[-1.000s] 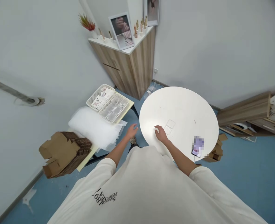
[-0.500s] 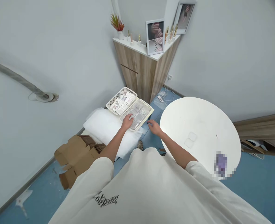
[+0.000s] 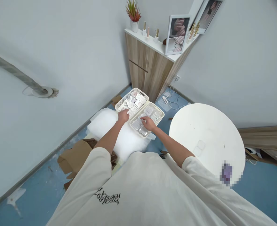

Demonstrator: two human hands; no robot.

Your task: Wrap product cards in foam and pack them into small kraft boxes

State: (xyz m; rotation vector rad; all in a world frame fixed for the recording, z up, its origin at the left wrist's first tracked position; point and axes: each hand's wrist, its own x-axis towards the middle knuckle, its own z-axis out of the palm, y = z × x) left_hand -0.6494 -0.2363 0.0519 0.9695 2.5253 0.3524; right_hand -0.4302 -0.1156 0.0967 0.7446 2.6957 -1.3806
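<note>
Two white plastic baskets sit side by side at the middle of the view. Small white printed packets (image 3: 134,102) fill the left basket (image 3: 118,106). At its near edge is my left hand (image 3: 123,116), fingers curled in by the packets; what they hold, if anything, is hidden. Clear plastic boxes (image 3: 136,121) lie in the right basket (image 3: 160,118). Over these boxes hovers my right hand (image 3: 149,123), its fingers slightly bent and apart, with nothing visible in them. Whether its fingertips touch a box I cannot tell.
White padded wrap (image 3: 110,127) lies under and before the baskets, with torn cardboard (image 3: 74,157) at left. A round white table (image 3: 206,125) stands at right, bearing a clear square piece (image 3: 200,147). Behind is a wooden cabinet (image 3: 148,69); cables (image 3: 173,97) trail on the floor.
My left hand has moved from the clear boxes to the basket of packets. My right hand has moved left from beside the table to over the clear boxes. The view has shifted slightly.
</note>
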